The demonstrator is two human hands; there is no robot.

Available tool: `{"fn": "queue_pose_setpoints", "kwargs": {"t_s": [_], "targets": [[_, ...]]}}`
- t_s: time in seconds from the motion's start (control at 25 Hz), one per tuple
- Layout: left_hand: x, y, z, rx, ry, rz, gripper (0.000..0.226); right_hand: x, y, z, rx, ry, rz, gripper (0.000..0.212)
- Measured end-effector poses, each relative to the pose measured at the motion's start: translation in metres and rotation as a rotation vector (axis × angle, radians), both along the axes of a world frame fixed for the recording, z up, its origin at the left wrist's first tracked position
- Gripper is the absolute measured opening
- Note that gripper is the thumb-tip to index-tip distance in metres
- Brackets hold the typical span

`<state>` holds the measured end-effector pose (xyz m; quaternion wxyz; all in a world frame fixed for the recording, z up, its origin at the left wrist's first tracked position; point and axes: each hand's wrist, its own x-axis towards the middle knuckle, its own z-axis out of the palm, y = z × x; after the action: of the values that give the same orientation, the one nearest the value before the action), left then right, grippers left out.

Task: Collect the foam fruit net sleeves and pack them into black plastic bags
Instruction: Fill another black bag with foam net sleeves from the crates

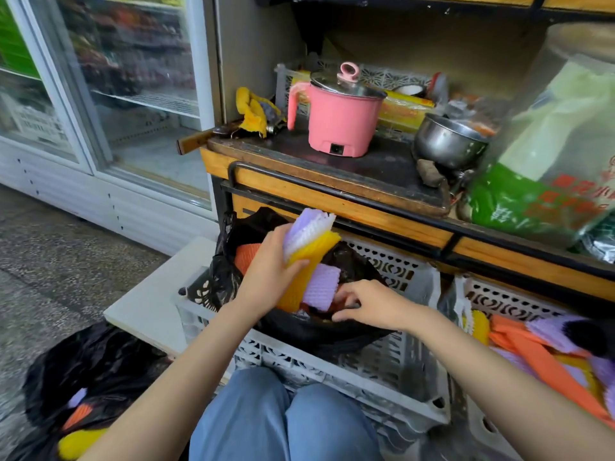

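Gripping a bundle of foam sleeves (309, 241), lilac on top and yellow beneath, your left hand (271, 264) wraps fingers and thumb round its lower part and holds it tilted above the mouth of the open black bag (299, 329). Your right hand (369, 306) reaches into the same bag from the right, fingers curled down onto the sleeves inside; whether it pinches one or only touches them cannot be told. In the bag a lilac sleeve (321, 287) lies just beside the bundle's lower end and an orange sleeve (246, 256) shows at the left side. The bag sits in a grey crate (332, 364) on the floor, below the worktop's front edge. A second crate (499, 296) stands at the first one's right side, holding loose sleeves (539, 354) in orange, lilac and yellow. On the floor by your left arm a second black bag (83, 364) holds more lilac, orange and yellow ones. On the worktop (382, 168) a pink lidded pot (339, 121) stands near the middle, a steel bowl (446, 141) to its right, a yellow cloth (253, 111) toward the left edge.
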<state>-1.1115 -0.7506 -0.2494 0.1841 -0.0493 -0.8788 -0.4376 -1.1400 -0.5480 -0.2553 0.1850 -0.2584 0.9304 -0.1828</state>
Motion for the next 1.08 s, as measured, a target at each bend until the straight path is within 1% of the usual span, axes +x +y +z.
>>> {"fn": "queue_pose_setpoints", "kwargs": {"t_s": [0.08, 0.16, 0.28, 0.32, 0.36, 0.4, 0.44, 0.48, 0.52, 0.56, 0.6, 0.64, 0.68, 0.72, 0.76, 0.8, 0.84, 0.88, 0.92, 1.0, 1.08], "targets": [[-0.003, -0.002, -0.005, -0.042, -0.017, 0.019, 0.062, -0.001, 0.012, 0.007, -0.045, 0.081, -0.059, 0.019], [-0.006, -0.005, -0.006, -0.08, -0.017, 0.04, 0.062, -0.003, 0.025, 0.018, -0.193, 0.178, -0.25, 0.011], [-0.009, -0.007, -0.009, -0.129, -0.041, 0.008, 0.064, -0.009, 0.042, 0.035, -0.576, 0.198, -0.619, 0.011], [-0.009, -0.006, -0.01, -0.146, -0.064, -0.018, 0.066, -0.011, 0.046, 0.041, -0.7, 0.163, -0.691, 0.013], [-0.01, -0.004, -0.011, -0.167, -0.088, -0.044, 0.067, -0.011, 0.05, 0.047, -0.812, 0.101, -0.719, 0.019], [-0.01, 0.0, -0.011, -0.193, -0.107, -0.065, 0.067, -0.01, 0.054, 0.053, -0.893, 0.016, -0.704, 0.026], [-0.01, 0.005, -0.011, -0.215, -0.114, -0.082, 0.065, -0.008, 0.057, 0.059, -0.906, -0.056, -0.656, 0.032], [-0.01, 0.012, -0.009, -0.226, -0.105, -0.11, 0.062, -0.004, 0.06, 0.064, -0.86, -0.096, -0.597, 0.037], [-0.011, 0.018, -0.007, -0.221, -0.084, -0.159, 0.059, -0.001, 0.062, 0.068, -0.8, -0.102, -0.538, 0.035], [-0.012, 0.026, -0.003, -0.211, -0.059, -0.227, 0.056, 0.002, 0.063, 0.071, -0.755, -0.068, -0.501, 0.027], [-0.013, 0.034, 0.0, -0.218, -0.04, -0.296, 0.054, 0.005, 0.065, 0.073, -0.74, -0.013, -0.498, 0.015], [-0.016, 0.041, 0.001, -0.257, -0.034, -0.351, 0.054, 0.008, 0.066, 0.076, -0.757, 0.031, -0.51, 0.005], [-0.02, 0.05, 0.0, -0.336, -0.033, -0.378, 0.055, 0.01, 0.068, 0.077, -0.783, 0.071, -0.528, 0.005], [-0.026, 0.057, -0.002, -0.458, -0.043, -0.376, 0.055, 0.013, 0.069, 0.079, -0.816, 0.085, -0.544, 0.006], [-0.031, 0.064, -0.005, -0.606, -0.069, -0.353, 0.055, 0.015, 0.07, 0.081, -0.845, 0.097, -0.55, 0.005], [-0.037, 0.072, -0.009, -0.749, -0.102, -0.322, 0.053, 0.016, 0.072, 0.082, -0.868, 0.117, -0.549, 0.011], [-0.041, 0.08, -0.013, -0.857, -0.138, -0.287, 0.052, 0.017, 0.074, 0.082, -0.874, 0.141, -0.54, 0.015], [-0.044, 0.089, -0.015, -0.915, -0.17, -0.248, 0.051, 0.018, 0.077, 0.084, -0.872, 0.167, -0.536, 0.016], [-0.047, 0.097, -0.017, -0.921, -0.197, -0.2, 0.05, 0.019, 0.079, 0.084, -0.862, 0.192, -0.533, 0.015], [-0.051, 0.109, -0.021, -0.831, -0.244, -0.149, 0.046, 0.021, 0.084, 0.082, -0.846, 0.231, -0.535, 0.013], [-0.05, 0.116, -0.021, -0.728, -0.246, -0.19, 0.043, 0.022, 0.094, 0.077, -0.806, 0.251, -0.534, 0.017]]}}
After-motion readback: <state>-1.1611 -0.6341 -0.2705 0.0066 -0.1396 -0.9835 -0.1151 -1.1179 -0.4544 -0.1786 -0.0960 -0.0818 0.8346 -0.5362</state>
